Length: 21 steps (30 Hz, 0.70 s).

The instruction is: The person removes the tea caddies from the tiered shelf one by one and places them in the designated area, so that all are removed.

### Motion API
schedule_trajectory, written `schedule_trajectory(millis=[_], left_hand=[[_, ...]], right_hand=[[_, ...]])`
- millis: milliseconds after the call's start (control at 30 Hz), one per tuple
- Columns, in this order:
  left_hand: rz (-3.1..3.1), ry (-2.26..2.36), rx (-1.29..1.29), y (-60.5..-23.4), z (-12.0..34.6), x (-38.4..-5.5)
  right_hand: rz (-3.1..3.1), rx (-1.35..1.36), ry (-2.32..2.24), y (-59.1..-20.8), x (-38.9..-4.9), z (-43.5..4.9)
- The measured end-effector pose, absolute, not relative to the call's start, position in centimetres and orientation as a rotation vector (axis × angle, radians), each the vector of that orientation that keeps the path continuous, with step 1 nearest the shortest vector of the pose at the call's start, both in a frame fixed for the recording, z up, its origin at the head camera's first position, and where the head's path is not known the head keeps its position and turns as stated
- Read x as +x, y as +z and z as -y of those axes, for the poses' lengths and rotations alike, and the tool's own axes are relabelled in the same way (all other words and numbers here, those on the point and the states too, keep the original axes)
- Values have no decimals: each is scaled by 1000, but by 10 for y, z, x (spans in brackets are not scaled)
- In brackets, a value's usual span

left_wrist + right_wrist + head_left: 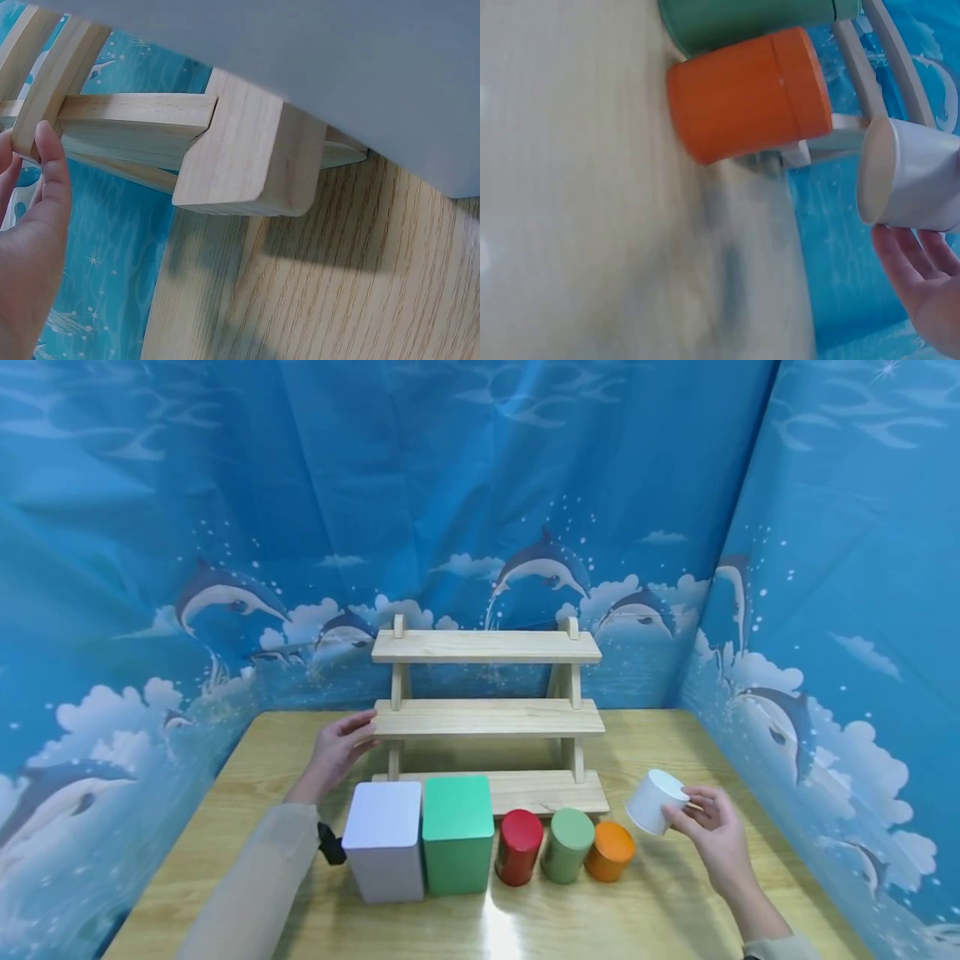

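My left hand [335, 753] pinches the left end of the middle board of a three-tier wooden display shelf [487, 718]. In the left wrist view, the thumb and fingers [52, 165] sit either side of the board's end. My right hand [712, 833] grips a small white cylindrical canister [654, 802], tilted above the table right of the shelf. In the right wrist view, the canister [911, 174] shows a round, rimmed end, and fingers lie along its side. Nearest to it stands an orange canister [610, 852] on the table.
In a row before the shelf stand a white box [384, 842], a green box [457, 835], a red canister [519, 847], a light green canister [567, 846] and the orange one. A blue dolphin-print curtain [480, 527] surrounds the wooden table [240, 777] at the back and sides.
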<state>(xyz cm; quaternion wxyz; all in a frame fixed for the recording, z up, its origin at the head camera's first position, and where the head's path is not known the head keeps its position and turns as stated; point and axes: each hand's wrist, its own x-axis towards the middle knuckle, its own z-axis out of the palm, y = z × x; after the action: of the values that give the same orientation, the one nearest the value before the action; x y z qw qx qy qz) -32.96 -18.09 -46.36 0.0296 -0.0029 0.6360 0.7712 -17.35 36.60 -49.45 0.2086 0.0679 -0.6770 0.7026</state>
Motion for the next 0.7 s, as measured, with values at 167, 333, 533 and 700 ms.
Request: schedule_trajectory(millis=[167, 333, 533, 700], left_hand=[[-1948, 2391, -27, -463, 181, -330], [-1956, 2394, 3, -465, 182, -330], [-1961, 2393, -2, -465, 182, -330], [-1958, 2396, -3, -464, 182, -329]], right_hand=[[1920, 206, 1946, -531, -179, -394], [1982, 112, 1920, -550, -178, -408], [2108, -10, 1855, -518, -152, -381], [2121, -111, 1858, -501, -142, -363]])
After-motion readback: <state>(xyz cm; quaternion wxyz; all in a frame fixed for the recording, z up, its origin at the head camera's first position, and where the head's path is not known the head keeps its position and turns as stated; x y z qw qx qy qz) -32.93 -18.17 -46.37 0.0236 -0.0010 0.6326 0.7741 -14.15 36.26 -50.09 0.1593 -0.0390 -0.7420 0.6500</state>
